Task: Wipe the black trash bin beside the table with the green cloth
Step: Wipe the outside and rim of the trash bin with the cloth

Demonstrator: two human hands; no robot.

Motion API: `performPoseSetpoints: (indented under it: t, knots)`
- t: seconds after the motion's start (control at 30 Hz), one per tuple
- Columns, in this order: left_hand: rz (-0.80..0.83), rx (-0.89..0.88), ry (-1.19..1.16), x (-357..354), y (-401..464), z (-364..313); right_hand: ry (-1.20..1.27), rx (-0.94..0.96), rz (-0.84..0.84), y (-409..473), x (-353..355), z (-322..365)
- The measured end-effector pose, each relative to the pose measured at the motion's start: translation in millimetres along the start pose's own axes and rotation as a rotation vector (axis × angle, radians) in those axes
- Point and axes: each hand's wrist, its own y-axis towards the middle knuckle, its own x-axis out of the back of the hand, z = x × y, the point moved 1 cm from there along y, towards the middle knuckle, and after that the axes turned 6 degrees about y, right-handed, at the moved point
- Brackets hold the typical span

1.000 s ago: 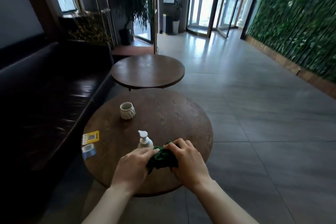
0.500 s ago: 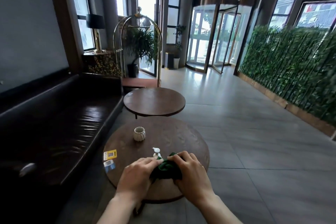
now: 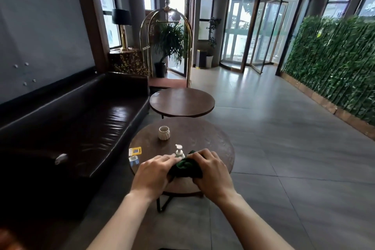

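Observation:
A bunched dark green cloth (image 3: 185, 166) is held between both hands above the near round wooden table (image 3: 215, 144). My left hand (image 3: 154, 174) grips its left side and my right hand (image 3: 213, 170) grips its right side, fingers curled over it. No black trash bin beside the table shows in this view; a dark bin (image 3: 201, 58) stands far off by the glass doors.
On the near table stand a white pump bottle (image 3: 179, 151), a ribbed white cup (image 3: 164, 132) and two small cards (image 3: 134, 150). A second round table (image 3: 182, 102) lies beyond. A black leather sofa (image 3: 77, 119) runs along the left. A brass luggage cart (image 3: 166, 46) and a green hedge wall (image 3: 334, 63) stand further back.
The view has tilted up and pulled back, so more of the lobby shows. Both hands stay closed on the green cloth over the table.

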Motion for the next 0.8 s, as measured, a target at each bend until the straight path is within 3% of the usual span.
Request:
performPoseSetpoints:
  t: [0.43, 0.8]
  knots:
    - [0.170, 0.067, 0.012, -79.5, -102.5, -42.3, 0.109, -0.039, 0.121, -109.0, -50.9, -55.5]
    - [0.296, 0.132, 0.000, -194.9, -189.6, 19.2, 0.166, -0.207, 0.254, -213.2, -174.1, -116.6]
